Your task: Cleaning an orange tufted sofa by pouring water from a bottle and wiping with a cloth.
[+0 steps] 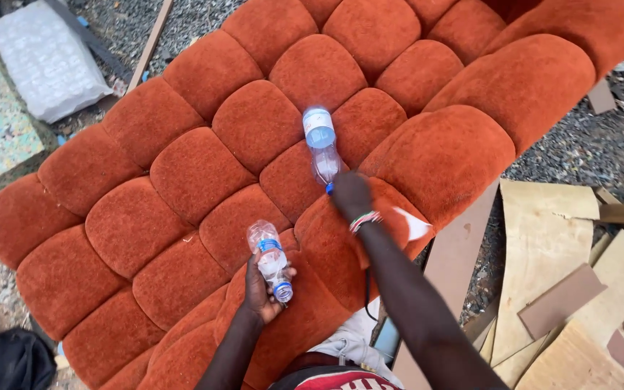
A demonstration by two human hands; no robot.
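**Two Bottles on the Orange Sofa**

The person leaned over a big puffy orange sofa (196,173) lying on gravel. The left hand (265,289), low in the middle of the frame, was curled around a crumpled plastic bottle (270,260). Its blue cap pointed down, by the fingertips. The right hand (352,193) reached up toward the frame's centre. It touched the cap end of a second bottle (321,144), which lay on the cushions. The bottle stretched away from the fingers, toward the top of the frame. I could not tell if those fingers were closed around it. That bottle looked round and smooth, so it might roll off the bumpy cushions if nudged. Wood boards (550,238) lay at the right.
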